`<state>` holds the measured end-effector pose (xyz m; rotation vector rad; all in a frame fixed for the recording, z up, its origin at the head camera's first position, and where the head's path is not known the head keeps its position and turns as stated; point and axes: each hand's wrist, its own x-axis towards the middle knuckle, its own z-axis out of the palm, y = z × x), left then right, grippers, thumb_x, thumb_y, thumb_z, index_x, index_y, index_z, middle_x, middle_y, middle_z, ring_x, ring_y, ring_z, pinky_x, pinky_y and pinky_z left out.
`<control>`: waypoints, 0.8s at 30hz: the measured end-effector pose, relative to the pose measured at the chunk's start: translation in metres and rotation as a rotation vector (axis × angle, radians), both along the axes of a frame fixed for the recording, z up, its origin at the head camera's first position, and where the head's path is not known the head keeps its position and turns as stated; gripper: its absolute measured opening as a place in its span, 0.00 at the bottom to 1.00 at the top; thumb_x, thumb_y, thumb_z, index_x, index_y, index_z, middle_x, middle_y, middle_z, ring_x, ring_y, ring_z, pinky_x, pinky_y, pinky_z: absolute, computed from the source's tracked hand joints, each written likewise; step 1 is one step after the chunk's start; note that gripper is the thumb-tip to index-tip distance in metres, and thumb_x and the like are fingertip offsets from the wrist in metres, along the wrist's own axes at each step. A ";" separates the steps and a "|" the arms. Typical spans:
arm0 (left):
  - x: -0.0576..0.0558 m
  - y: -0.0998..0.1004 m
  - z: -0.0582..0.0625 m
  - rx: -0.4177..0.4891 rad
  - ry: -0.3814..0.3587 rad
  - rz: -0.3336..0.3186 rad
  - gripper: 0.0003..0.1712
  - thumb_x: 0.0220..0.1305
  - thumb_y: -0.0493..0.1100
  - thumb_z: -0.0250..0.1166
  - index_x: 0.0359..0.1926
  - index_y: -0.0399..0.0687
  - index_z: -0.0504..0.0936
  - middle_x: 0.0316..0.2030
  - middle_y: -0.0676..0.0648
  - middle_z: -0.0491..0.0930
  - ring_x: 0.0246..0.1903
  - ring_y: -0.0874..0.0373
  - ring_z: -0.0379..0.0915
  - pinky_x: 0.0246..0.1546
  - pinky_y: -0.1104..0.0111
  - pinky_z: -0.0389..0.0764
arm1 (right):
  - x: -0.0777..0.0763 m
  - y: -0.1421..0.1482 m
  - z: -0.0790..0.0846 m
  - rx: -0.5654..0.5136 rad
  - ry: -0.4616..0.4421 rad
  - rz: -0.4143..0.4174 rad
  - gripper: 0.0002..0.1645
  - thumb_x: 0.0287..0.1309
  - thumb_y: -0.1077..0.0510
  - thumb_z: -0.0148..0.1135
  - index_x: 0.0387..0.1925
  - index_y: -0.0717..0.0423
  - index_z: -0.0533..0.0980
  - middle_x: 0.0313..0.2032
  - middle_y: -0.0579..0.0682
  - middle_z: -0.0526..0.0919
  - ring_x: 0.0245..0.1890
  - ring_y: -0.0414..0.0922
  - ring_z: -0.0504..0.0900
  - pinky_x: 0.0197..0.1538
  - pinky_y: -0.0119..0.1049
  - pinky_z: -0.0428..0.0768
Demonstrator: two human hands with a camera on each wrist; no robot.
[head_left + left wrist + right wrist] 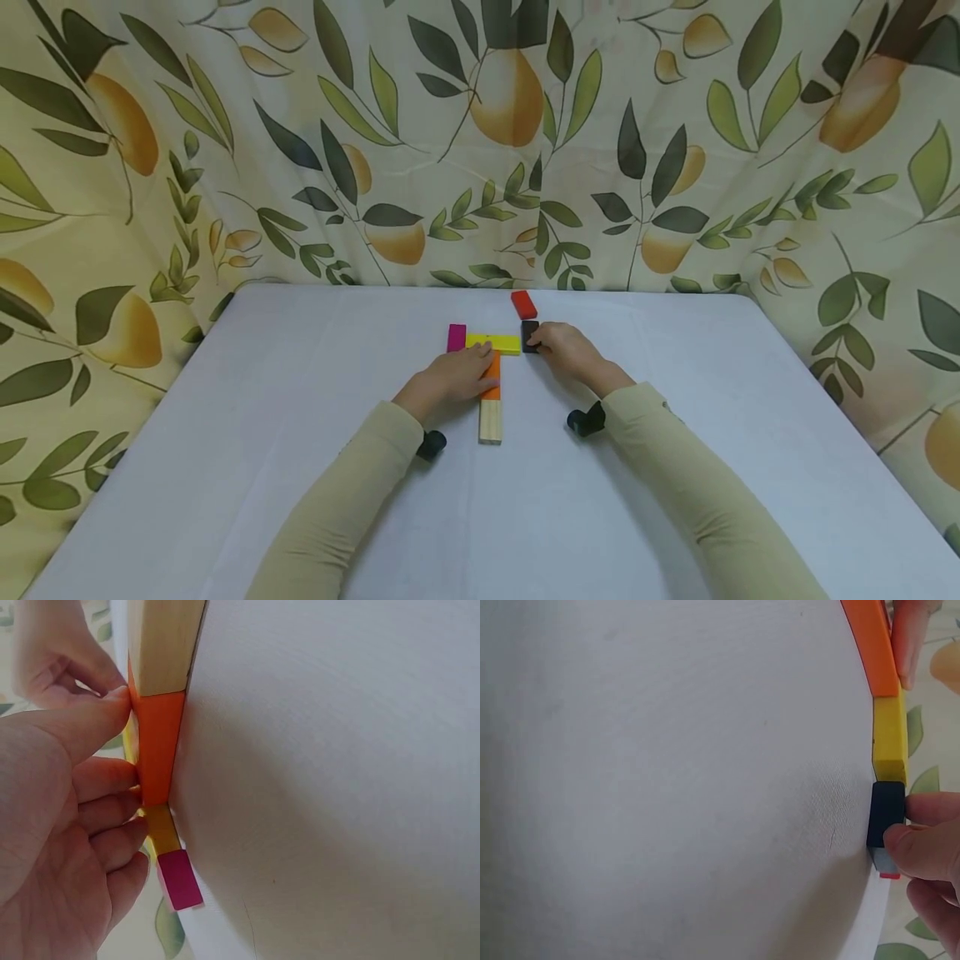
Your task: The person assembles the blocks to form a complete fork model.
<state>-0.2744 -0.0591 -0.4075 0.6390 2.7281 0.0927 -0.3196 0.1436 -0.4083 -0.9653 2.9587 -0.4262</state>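
Note:
With thumb and fingers, my right hand (576, 350) pinches a black block (887, 806) at the right end of a yellow block (506, 343). My left hand (454, 375) rests its fingertips, nearly straight, on the yellow block and an orange block (494, 367). A plain wooden block (491, 422) continues the orange one toward me. Standing at the yellow block's left end is a magenta block (457, 336). Just beyond the black block lies a red block (524, 304), tilted slightly. The left wrist view shows the orange block meeting the wooden block end to end.
A white cloth covers the table (225, 433). Behind it hangs a curtain (480, 208) printed with leaves and fruit. Black wrist-worn devices show below the left cuff (432, 445) and the right cuff (587, 419), low over the cloth.

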 end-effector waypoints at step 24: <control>0.000 -0.001 -0.001 0.014 -0.002 -0.018 0.36 0.67 0.58 0.48 0.69 0.45 0.56 0.69 0.47 0.51 0.67 0.56 0.45 0.63 0.61 0.56 | -0.013 -0.007 -0.001 -0.009 -0.020 -0.018 0.13 0.54 0.72 0.59 0.42 0.66 0.80 0.41 0.58 0.81 0.43 0.52 0.78 0.52 0.45 0.73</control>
